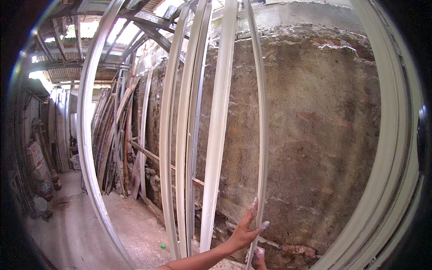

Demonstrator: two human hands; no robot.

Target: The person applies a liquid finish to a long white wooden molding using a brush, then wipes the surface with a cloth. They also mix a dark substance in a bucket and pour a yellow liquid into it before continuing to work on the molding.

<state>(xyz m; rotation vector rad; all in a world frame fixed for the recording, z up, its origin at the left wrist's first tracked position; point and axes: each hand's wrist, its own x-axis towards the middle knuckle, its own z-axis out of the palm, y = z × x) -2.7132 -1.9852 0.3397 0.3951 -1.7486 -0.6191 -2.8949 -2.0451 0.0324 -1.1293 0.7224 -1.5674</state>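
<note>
A thin, long pale moulding strip stands nearly upright in front of me. My left hand reaches in from the lower left and rests against it, fingers stretched upward and thumb out to the right across it. White smears mark the fingertips. Lower down, at the picture's bottom edge, my right hand is partly visible, closed around the same strip. To the left stand more pale strips: a wide one, a close group and a separate curved-looking one. Their lower ends are cut off or hidden.
Several pale mouldings stand close on the right. Behind is a rough, stained wall. Old boards lean against it at the far left, by a horizontal wooden rail. A small green ball-like thing lies on the dusty floor.
</note>
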